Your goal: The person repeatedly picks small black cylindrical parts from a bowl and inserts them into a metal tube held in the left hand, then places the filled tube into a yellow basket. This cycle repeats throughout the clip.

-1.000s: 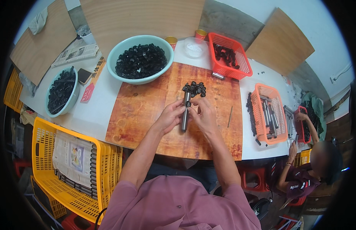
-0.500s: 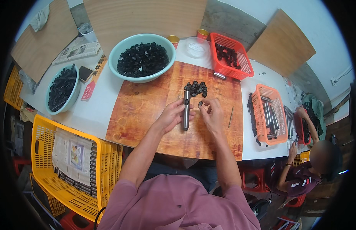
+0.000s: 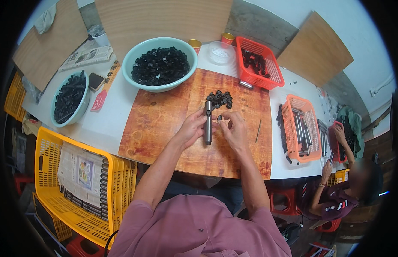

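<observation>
My left hand [image 3: 193,129] is closed round a silver metal tube [image 3: 208,128], held lengthwise above the wooden board. Near its upper end the tube has a dark spot, which may be a hole or a black fitting. Pinched between the fingertips of my right hand [image 3: 234,129] is a small black cap [image 3: 220,118], just to the right of the tube and apart from it. A loose pile of similar black caps [image 3: 219,99] lies on the board beyond the tube's upper end.
Black pieces fill a big teal bowl [image 3: 127,70] and a smaller one [image 3: 84,107]. Red [image 3: 271,83] and orange baskets [image 3: 312,115] stand to the right, a yellow crate [image 3: 53,137] at lower left. A thin rod [image 3: 258,130] lies on the board [image 3: 164,141]. A co-worker [image 3: 336,192] sits at right.
My right hand has moved slightly left, bringing the black cap closer to the tube. The left hand keeps its hold on the tube, nearly still.
</observation>
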A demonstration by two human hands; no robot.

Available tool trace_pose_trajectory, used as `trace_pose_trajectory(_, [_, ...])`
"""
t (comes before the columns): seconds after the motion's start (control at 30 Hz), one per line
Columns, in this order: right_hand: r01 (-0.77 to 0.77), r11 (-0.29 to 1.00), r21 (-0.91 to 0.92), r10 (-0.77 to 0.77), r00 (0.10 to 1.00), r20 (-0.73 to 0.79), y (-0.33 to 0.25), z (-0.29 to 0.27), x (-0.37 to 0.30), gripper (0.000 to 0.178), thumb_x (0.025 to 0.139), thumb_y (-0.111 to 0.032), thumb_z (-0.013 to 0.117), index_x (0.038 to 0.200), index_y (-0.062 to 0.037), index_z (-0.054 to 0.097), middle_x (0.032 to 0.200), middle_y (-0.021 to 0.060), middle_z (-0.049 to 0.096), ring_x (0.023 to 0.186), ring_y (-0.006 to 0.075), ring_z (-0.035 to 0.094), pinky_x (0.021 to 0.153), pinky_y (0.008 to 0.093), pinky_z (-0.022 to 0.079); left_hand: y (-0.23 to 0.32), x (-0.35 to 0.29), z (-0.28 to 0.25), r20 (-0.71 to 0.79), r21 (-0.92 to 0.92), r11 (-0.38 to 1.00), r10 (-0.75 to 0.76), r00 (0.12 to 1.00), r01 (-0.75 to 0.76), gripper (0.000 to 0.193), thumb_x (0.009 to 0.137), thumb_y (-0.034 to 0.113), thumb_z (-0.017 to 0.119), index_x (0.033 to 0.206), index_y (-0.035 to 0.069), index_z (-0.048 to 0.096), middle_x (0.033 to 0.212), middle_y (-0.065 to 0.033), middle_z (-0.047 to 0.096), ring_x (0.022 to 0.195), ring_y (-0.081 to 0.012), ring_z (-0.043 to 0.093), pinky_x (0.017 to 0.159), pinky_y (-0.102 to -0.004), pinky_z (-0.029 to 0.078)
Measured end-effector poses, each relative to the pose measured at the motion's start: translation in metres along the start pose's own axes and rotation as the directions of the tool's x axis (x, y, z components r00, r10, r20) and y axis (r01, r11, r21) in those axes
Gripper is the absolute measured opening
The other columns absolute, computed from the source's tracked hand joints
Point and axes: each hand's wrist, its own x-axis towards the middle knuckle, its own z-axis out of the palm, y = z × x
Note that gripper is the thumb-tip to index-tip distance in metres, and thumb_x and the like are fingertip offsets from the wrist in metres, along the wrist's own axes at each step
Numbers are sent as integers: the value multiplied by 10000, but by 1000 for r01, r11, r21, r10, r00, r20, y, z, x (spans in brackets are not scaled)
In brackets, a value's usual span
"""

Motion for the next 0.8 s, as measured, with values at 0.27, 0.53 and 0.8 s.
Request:
trace_pose_trajectory(0.27, [52, 999, -7, -51, 998, 43, -14, 8, 10, 238, 820, -78, 774, 1042, -39, 697, 895, 118, 636, 679, 239, 649, 619, 353, 537, -3, 1, -3, 10, 96, 995, 3, 1000, -4, 418, 1061, 73, 457, 1472, 9, 420, 1260, -80, 599, 1137, -190, 639, 965, -385, 575])
trace_pose_trajectory(0.53, [219, 970, -108, -217, 976, 26, -17, 12, 12, 228, 809, -45, 771, 1027, -46, 702, 862, 104, 639, 700, 260, 652, 635, 369, 528, -2, -3, -1, 27, 122, 993, -1, 1000, -3, 440, 1049, 91, 510, 1475, 11, 433, 1291, -87, 605, 1161, -174, 632, 984, -348, 553])
trace_pose_trajectory(0.8, [310, 914, -261, -312, 949, 38, -18, 11, 10, 221, 795, -54, 773, 1007, -60, 712, 830, 83, 639, 708, 280, 657, 624, 388, 522, -1, -4, 3, 16, 119, 993, 12, 1000, -14, 465, 1049, 49, 482, 1507, 20, 407, 1314, -67, 583, 1154, -164, 614, 969, -353, 549])
